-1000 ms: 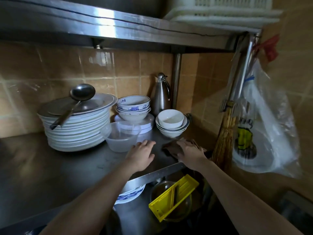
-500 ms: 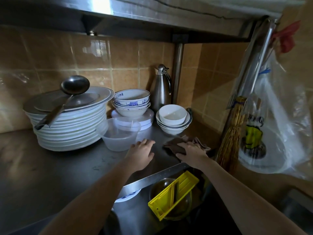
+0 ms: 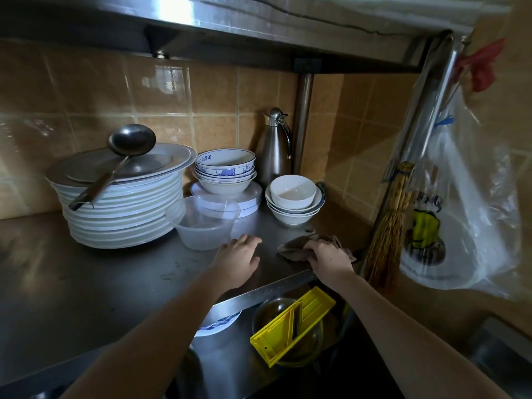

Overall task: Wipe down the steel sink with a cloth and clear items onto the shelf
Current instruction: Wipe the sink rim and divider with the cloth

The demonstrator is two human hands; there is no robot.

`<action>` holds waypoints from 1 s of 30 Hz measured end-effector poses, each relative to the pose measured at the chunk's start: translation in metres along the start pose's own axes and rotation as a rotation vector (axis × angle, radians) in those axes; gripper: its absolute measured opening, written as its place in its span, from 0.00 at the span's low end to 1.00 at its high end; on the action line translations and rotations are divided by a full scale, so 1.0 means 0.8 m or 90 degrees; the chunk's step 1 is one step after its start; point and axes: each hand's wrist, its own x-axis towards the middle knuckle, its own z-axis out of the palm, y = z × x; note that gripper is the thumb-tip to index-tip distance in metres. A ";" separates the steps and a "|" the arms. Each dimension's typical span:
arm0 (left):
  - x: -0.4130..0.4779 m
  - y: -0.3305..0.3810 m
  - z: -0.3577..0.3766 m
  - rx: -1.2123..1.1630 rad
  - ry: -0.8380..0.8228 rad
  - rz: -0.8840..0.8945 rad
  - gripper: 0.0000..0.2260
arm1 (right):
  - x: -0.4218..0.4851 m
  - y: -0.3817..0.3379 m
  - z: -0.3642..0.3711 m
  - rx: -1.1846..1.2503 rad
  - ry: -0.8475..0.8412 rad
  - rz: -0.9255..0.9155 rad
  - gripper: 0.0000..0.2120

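A brown cloth (image 3: 296,247) lies on the steel shelf surface (image 3: 100,277) near its right front corner. My right hand (image 3: 329,262) lies on the cloth with fingers curled over it. My left hand (image 3: 237,254) rests flat on the steel just left of the cloth, fingers relaxed, close to a clear plastic tub (image 3: 205,223). Under the shelf edge a yellow slicer (image 3: 292,323) leans across a glass bowl (image 3: 288,345).
A tall stack of white plates (image 3: 123,208) carries a lid and a ladle (image 3: 126,151). Stacked bowls (image 3: 226,171), white bowls (image 3: 293,198) and a steel jug (image 3: 276,145) stand at the back. A straw broom (image 3: 388,226) and plastic bag (image 3: 460,214) hang on the right.
My right hand and the cloth have shifted slightly right and nearer the front edge. My left hand stays in place. The camera has tilted down a little.
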 end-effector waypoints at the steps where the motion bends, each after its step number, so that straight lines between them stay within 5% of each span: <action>1: -0.003 0.000 -0.001 -0.003 0.004 -0.002 0.20 | -0.003 0.001 0.000 0.002 0.004 0.001 0.14; 17: -0.082 0.055 -0.014 -0.032 0.025 -0.001 0.19 | -0.107 0.021 -0.029 0.111 0.082 0.049 0.14; 30: -0.196 0.110 0.007 -0.037 0.065 0.077 0.19 | -0.260 0.038 0.003 0.141 -0.029 0.082 0.12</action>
